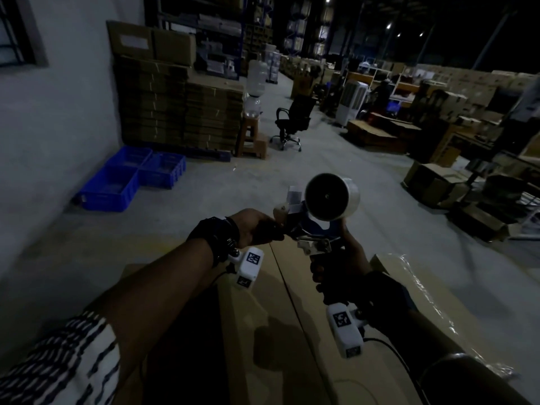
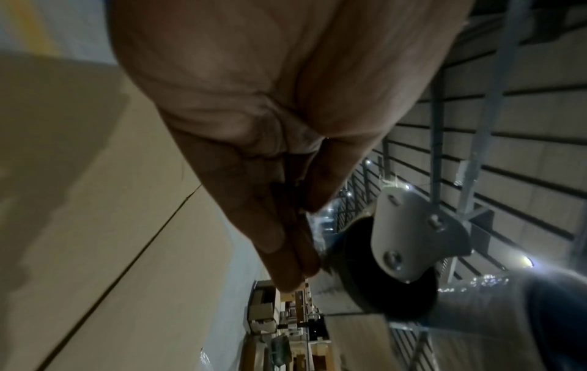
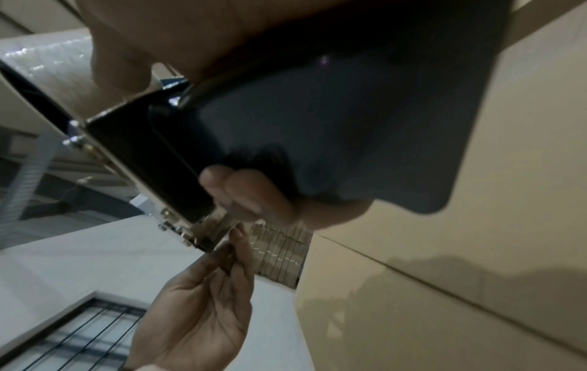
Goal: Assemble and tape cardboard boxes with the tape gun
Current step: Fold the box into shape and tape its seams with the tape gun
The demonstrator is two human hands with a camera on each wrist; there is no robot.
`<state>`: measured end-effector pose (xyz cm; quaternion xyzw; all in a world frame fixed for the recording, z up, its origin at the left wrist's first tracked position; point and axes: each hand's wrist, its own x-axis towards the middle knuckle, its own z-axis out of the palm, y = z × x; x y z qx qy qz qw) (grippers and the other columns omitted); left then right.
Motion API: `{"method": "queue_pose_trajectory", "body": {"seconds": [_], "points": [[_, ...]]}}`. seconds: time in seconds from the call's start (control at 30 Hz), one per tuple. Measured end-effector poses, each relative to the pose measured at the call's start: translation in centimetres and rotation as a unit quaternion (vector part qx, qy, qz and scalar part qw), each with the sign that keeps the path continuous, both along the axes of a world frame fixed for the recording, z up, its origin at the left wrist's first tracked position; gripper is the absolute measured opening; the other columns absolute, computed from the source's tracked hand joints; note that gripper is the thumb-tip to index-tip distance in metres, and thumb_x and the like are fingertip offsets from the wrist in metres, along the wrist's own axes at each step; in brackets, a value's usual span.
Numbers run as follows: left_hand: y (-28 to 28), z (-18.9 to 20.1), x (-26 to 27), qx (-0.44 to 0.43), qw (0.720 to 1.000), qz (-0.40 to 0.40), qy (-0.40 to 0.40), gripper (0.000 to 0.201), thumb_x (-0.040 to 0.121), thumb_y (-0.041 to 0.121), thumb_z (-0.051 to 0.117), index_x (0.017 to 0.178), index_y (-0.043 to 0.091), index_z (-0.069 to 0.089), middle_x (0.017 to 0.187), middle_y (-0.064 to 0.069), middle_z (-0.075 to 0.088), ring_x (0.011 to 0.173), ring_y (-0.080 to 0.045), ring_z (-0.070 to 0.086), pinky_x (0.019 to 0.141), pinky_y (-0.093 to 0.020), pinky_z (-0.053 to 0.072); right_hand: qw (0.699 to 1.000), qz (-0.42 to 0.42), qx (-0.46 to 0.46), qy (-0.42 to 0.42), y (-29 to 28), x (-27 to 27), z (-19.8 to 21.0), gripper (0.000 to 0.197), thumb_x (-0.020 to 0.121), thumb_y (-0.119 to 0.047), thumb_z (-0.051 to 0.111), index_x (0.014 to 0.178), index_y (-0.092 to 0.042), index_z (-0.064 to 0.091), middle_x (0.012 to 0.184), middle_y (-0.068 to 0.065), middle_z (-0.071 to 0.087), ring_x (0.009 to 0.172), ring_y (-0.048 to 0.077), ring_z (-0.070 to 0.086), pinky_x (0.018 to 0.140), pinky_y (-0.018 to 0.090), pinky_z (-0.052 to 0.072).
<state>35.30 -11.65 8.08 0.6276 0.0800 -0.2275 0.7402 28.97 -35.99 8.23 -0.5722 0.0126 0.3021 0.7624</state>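
Note:
A tape gun with a clear tape roll is held up above a closed cardboard box whose centre seam runs away from me. My right hand grips the gun's dark handle, fingers curled round it. My left hand is at the gun's front end, its thumb and fingertips pinched together on the tape end by the roller; the tape itself barely shows. In the right wrist view, the left hand reaches up to the gun's metal front.
Blue crates lie on the floor at the left wall, with stacks of flat cardboard behind them. An office chair stands further back. Boxes crowd the right side. Plastic wrap lies to the right of my box.

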Motion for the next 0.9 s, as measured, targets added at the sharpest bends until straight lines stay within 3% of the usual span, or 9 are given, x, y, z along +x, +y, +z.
{"method": "queue_pose_trajectory", "body": {"seconds": [0.17, 0.3, 0.37, 0.43, 0.53, 0.63, 0.73, 0.8, 0.9], "points": [[1.0, -2.2, 3.6, -0.095, 0.994, -0.015, 0.043, 0.036, 0.098, 0.032, 0.051, 0.102, -0.001, 0.063, 0.087, -0.014, 0.067, 0.08, -0.027, 0.07, 0.097, -0.035, 0.049, 0.998, -0.051, -0.014, 0.031, 1.9, 1.2, -0.2, 0.086, 0.081, -0.086, 0.042, 0.094, -0.005, 0.067, 0.065, 0.009, 0.046, 0.054, 0.021, 0.038, 0.052, 0.026, 0.033], [1.2, -3.3, 5.9, 0.057, 0.998, -0.02, 0.002, 0.017, 0.09, 0.007, 0.064, 0.1, -0.007, 0.067, 0.102, -0.018, 0.068, 0.099, -0.03, 0.067, 0.094, -0.038, 0.053, 0.996, -0.08, -0.019, 0.032, 3.1, 2.7, -1.1, 0.086, 0.082, -0.085, 0.045, 0.099, -0.004, 0.066, 0.066, 0.01, 0.049, 0.055, 0.021, 0.041, 0.055, 0.027, 0.033], [1.6, -3.7, 7.2, 0.143, 0.989, -0.023, -0.024, 0.029, 0.091, 0.005, 0.06, 0.117, -0.007, 0.062, 0.114, -0.018, 0.065, 0.101, -0.027, 0.063, 0.099, -0.043, 0.05, 0.995, -0.089, -0.021, 0.034, 3.5, 3.3, -1.9, 0.089, 0.076, -0.088, 0.053, 0.105, -0.004, 0.066, 0.068, 0.009, 0.05, 0.059, 0.022, 0.042, 0.059, 0.03, 0.032], [1.7, -3.8, 8.4, 0.236, 0.97, -0.04, -0.04, 0.036, 0.095, 0.02, 0.054, 0.124, 0.0, 0.06, 0.123, -0.016, 0.063, 0.095, -0.023, 0.059, 0.096, -0.041, 0.052, 0.994, -0.099, -0.034, 0.038, 4.1, 3.9, -2.9, 0.096, 0.065, -0.091, 0.057, 0.104, -0.005, 0.069, 0.068, 0.01, 0.052, 0.06, 0.023, 0.042, 0.061, 0.032, 0.032], [1.6, -3.4, 9.6, 0.387, 0.917, -0.065, -0.072, 0.066, 0.09, 0.068, 0.03, 0.096, 0.017, 0.072, 0.097, -0.009, 0.069, 0.078, -0.023, 0.059, 0.09, -0.037, 0.053, 0.989, -0.133, -0.052, 0.039, 5.1, 4.5, -3.8, 0.097, 0.066, -0.093, 0.055, 0.1, -0.004, 0.075, 0.068, 0.01, 0.052, 0.059, 0.023, 0.047, 0.061, 0.031, 0.036], [1.1, -4.6, 12.7, 0.468, 0.873, -0.096, -0.098, 0.048, 0.1, 0.043, 0.041, 0.11, 0.005, 0.067, 0.116, -0.019, 0.064, 0.088, -0.025, 0.056, 0.085, -0.032, 0.046, 0.988, -0.146, -0.042, 0.039, 5.9, 5.0, -3.8, 0.091, 0.079, -0.089, 0.045, 0.103, -0.007, 0.076, 0.066, 0.007, 0.045, 0.058, 0.021, 0.04, 0.06, 0.029, 0.032], [1.6, -4.4, 13.8, 0.521, 0.833, -0.133, -0.129, 0.044, 0.092, 0.052, 0.055, 0.088, 0.011, 0.07, 0.097, -0.018, 0.066, 0.078, -0.027, 0.063, 0.067, -0.026, 0.042, 0.986, -0.155, -0.048, 0.043, 6.2, 5.0, -3.6, 0.089, 0.081, -0.088, 0.042, 0.105, -0.01, 0.075, 0.066, 0.006, 0.038, 0.057, 0.02, 0.034, 0.058, 0.029, 0.028], [2.0, -4.2, 14.2, 0.553, 0.805, -0.162, -0.141, 0.036, 0.089, 0.044, 0.064, 0.105, 0.013, 0.07, 0.108, -0.013, 0.068, 0.084, -0.026, 0.063, 0.07, -0.023, 0.041, 0.985, -0.159, -0.062, 0.04, 6.3, 4.9, -3.6, 0.083, 0.082, -0.087, 0.041, 0.103, -0.014, 0.076, 0.066, 0.007, 0.039, 0.057, 0.02, 0.035, 0.057, 0.028, 0.029], [1.5, -4.3, 14.8, 0.549, 0.808, -0.177, -0.123, 0.032, 0.091, 0.025, 0.064, 0.116, 0.005, 0.066, 0.114, -0.012, 0.067, 0.077, -0.021, 0.06, 0.061, -0.02, 0.049, 0.987, -0.147, -0.06, 0.04, 6.6, 4.9, -3.5, 0.082, 0.079, -0.086, 0.043, 0.089, -0.013, 0.079, 0.064, 0.007, 0.034, 0.057, 0.02, 0.03, 0.057, 0.028, 0.025]]}}
